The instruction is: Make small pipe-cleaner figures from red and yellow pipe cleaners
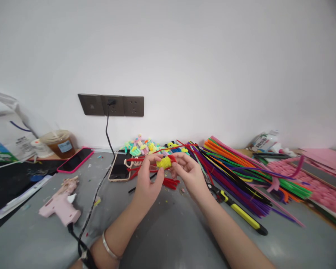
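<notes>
Between my two hands is a small coil of yellow pipe cleaner [164, 163] with a red pipe cleaner part [172, 159] at its right end. My left hand [149, 176] pinches the yellow coil between thumb and fingers. At the other end, the fingers of my right hand [188, 172] close on the red part. A long red strand rises to the right above my right hand. Beneath the hands lie cut red pipe cleaners [170, 183] on the grey table, along with a phone [121, 166] near my left fingers.
Bundles of coloured pipe cleaners [240, 175] and yellow-black pliers [245, 216] lie on the right. A pink glue gun [61, 203] with a black cord sits left, near a pink-cased phone [76, 160] and a drink cup [62, 144]. Small pastel pieces [145, 147] are heaped by the wall.
</notes>
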{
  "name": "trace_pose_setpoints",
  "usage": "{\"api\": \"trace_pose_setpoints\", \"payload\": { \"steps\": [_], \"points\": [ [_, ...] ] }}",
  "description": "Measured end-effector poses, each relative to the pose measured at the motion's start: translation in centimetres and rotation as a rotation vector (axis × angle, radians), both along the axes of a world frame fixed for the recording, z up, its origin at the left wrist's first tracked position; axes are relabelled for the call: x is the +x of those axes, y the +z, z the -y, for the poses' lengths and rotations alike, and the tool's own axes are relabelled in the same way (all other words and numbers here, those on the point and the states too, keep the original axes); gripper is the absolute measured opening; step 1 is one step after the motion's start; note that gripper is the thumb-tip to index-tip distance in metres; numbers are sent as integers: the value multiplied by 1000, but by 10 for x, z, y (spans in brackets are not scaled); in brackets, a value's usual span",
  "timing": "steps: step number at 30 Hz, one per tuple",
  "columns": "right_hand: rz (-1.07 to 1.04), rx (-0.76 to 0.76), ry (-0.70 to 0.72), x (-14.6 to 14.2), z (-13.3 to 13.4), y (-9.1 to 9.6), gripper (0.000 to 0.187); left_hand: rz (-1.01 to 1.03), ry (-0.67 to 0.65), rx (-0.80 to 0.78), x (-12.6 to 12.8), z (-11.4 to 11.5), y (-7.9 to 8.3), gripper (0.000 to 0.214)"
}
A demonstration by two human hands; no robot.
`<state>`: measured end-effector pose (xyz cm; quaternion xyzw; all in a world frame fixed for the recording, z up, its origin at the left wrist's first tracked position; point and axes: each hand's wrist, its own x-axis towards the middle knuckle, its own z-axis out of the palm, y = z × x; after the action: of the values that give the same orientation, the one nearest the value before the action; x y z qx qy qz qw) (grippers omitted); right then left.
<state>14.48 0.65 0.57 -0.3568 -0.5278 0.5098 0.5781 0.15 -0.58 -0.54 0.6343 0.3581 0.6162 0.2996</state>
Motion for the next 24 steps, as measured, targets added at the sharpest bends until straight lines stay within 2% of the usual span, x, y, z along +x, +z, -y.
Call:
{"api": "trace_pose_setpoints", "payload": {
  "steps": [5, 14, 19, 24],
  "points": [
    [1, -19, 9, 0, 0, 1, 29, -36, -22, -128, 0, 0, 0, 21],
    [36, -24, 43, 1, 1, 2, 29, -4, -48, -186, -2, -3, -5, 18],
    [24, -24, 51, 1, 0, 1, 31, 34, -44, -235, -1, -3, -2, 20],
    [16, -26, 58, 0, 1, 1, 31, 34, -42, -218, 0, -3, 0, 16]
  ]
}}
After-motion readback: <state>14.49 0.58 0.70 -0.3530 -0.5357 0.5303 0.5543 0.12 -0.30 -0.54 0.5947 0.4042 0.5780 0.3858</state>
